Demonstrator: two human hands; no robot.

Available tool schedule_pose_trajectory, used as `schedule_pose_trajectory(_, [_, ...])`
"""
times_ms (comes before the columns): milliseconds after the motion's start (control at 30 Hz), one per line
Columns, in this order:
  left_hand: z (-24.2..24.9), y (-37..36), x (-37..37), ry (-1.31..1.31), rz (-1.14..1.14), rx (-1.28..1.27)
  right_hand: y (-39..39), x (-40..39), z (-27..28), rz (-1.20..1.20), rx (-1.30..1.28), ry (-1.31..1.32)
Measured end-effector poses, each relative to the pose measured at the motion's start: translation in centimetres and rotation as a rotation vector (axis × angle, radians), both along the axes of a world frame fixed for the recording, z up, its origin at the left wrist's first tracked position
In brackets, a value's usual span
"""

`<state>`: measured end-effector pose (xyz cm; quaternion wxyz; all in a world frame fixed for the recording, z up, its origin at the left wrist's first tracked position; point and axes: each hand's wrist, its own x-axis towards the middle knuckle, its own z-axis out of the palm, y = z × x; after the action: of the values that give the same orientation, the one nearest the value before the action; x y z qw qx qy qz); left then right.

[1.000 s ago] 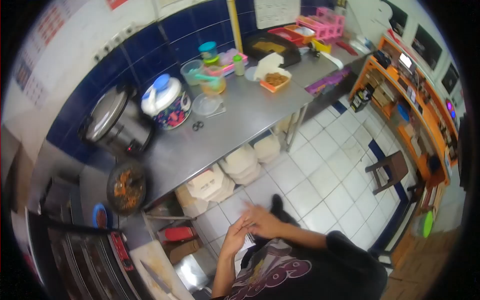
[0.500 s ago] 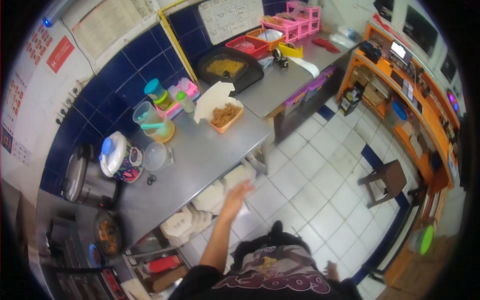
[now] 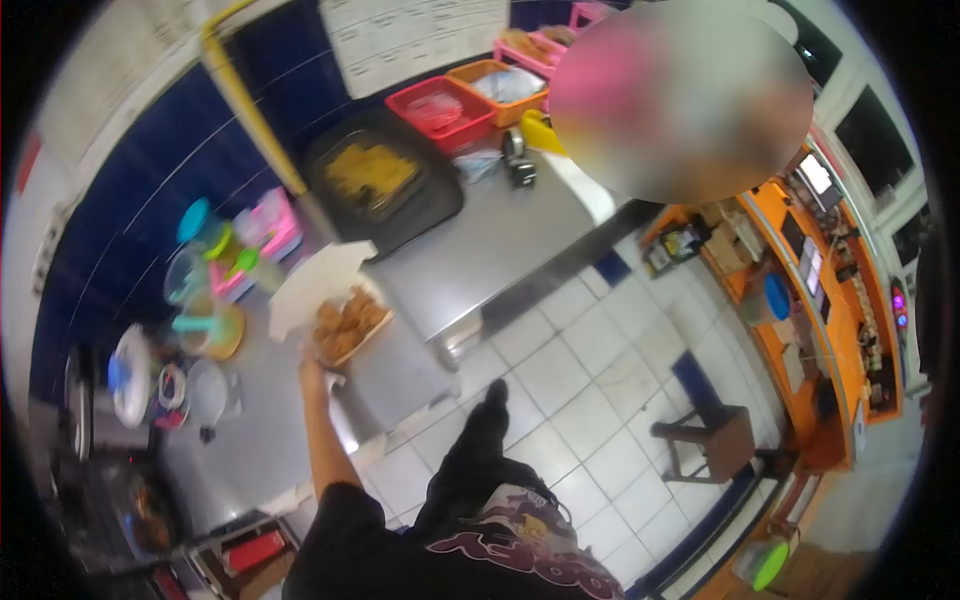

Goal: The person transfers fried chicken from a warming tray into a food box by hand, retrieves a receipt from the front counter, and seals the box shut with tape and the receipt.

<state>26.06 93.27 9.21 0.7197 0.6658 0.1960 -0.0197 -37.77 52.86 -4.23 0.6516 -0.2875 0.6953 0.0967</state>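
Note:
On the steel counter stands an open takeaway box, its pale lid raised, with brown, fried-looking food pieces inside. My left hand reaches across the counter and meets the box at its near left corner. Its fingers are blurred and partly hidden against the box, so their grip does not show clearly. My right hand is out of view. Left of the box are a pitcher with a turquoise handle and a clear plastic tub.
Behind the box lies a black tray of yellow food. Red and orange baskets sit farther back, near a blurred oval patch. A brown stool stands on the tiled floor. Orange shelving lines the right side.
My left hand has gone from over the counter's front edge to the box's near corner. My view has shifted closer to the counter, and my right hand has left the picture.

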Motion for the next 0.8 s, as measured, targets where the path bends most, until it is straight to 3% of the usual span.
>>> schedule_pose_trajectory(133, [2.5,-8.4,1.9,0.176,-0.003,0.205,-9.1,7.3,3.3,-0.003,-0.088,0.017])
schedule_pose_trajectory(233, [3.0,-13.7,3.4,0.106,-0.040,0.134,-17.3,16.4,3.0,0.258,-0.278,-0.054])
schedule_pose_trajectory(267, [3.2,-15.6,4.3,0.089,-0.040,0.292,-20.0,20.3,3.4,0.295,-0.362,-0.135])
schedule_pose_trajectory(300, [3.2,-17.0,5.2,0.072,-0.038,0.451,-23.2,24.7,3.5,0.316,-0.429,-0.184])
schedule_pose_trajectory(333, [2.2,-18.2,6.0,0.008,-0.031,0.325,-25.5,29.9,5.7,0.335,-0.525,-0.202])
schedule_pose_trajectory(533, [1.5,-24.8,10.5,0.114,-0.103,0.440,-40.8,59.9,15.0,0.482,-0.816,-0.560])
schedule_pose_trajectory(667, [3.2,-33.8,11.7,0.074,0.037,0.494,-50.4,80.9,21.8,0.683,-1.174,-0.811])
schedule_pose_trajectory(733, [4.0,-38.7,12.2,0.066,0.122,0.222,-54.8,91.8,24.3,0.719,-1.361,-0.944])
schedule_pose_trajectory(800, [2.0,-40.5,11.5,0.242,0.193,0.361,-57.7,101.5,27.2,0.732,-1.492,-0.999])
